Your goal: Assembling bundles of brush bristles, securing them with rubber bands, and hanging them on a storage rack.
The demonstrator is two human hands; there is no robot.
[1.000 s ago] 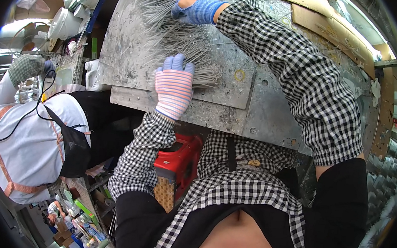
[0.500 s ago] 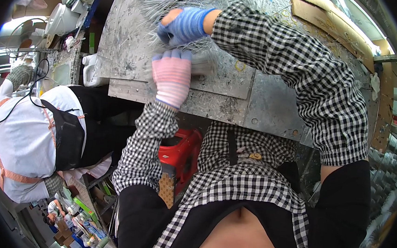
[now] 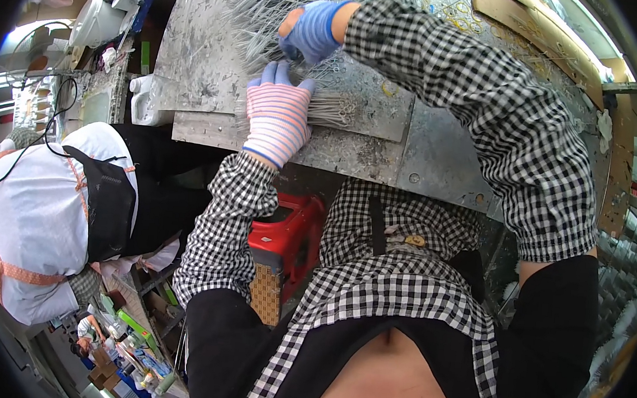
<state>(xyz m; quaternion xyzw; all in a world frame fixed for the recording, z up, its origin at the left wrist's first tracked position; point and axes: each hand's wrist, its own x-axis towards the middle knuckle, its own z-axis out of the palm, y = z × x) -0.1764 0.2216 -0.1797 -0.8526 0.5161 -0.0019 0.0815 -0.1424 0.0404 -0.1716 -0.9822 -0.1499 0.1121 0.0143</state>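
My left hand (image 3: pixel 276 117), in a pink-and-white striped glove with blue fingertips, lies palm down over a bundle of thin grey wires (image 3: pixel 333 110). Its fingers stretch out toward the far side, and the wires' looped ends stick out to the right of it. Just beyond, my right hand (image 3: pixel 313 32) wears a blue striped glove that leaves some fingertips bare. Its fingers are curled closed, and what they hold, if anything, is hidden. Next to it spreads a loose pile of long thin wires (image 3: pixel 255 3), partly covered by the hand.
The scuffed metal worktable (image 3: pixel 442 152) ends just in front of me. A white plastic jug (image 3: pixel 146 102) stands at its left edge, and cardboard (image 3: pixel 537 40) lies along the far right. A co-worker in a white top (image 3: pixel 37 214) is at left. A red stool (image 3: pixel 294 227) stands under the table.
My right hand has moved a little to the right and away from me. The wire bundle under my left hand was blurred by motion and now shows sharply.
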